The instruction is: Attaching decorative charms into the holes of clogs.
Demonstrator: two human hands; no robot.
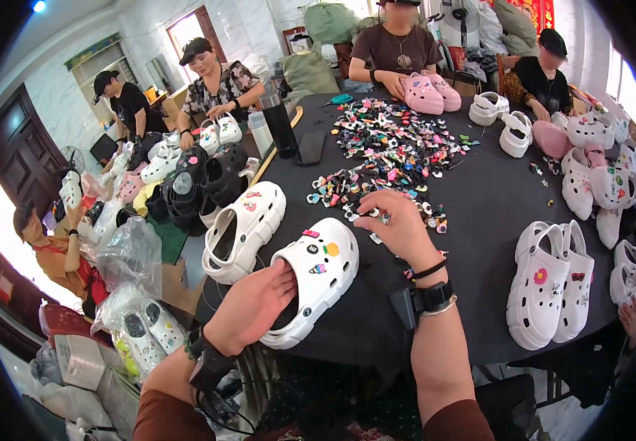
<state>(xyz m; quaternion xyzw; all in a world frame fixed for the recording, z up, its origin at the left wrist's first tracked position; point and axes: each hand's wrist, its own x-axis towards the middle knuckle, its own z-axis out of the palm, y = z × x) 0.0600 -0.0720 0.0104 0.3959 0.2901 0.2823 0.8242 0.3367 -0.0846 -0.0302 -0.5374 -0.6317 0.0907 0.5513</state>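
Observation:
My left hand (pixel 252 312) reaches into the foot opening of a white clog (pixel 341 257) at the table's near edge and holds it, its toe pointing away from me. Several charms sit on the clog's upper: a pink one, a dark round one, an orange fruit and an ice-cream shape. Just right of the toe, my right hand (pixel 404 229) is raised with thumb and fingers curled together; what they pinch, if anything, is too small to make out. Left of the held clog lies another white clog (pixel 265 209) with charms. Beyond my right hand spreads a heap of small colourful shoe charms (pixel 399 143).
On the black table (pixel 472 198), a white clog pair (pixel 537 283) stands at right, with more clogs (pixel 579 184) behind. A black bottle (pixel 279 125) and a phone (pixel 310 148) are left of the heap. Co-workers handle clogs around; one holds pink clogs (pixel 422 94) opposite me.

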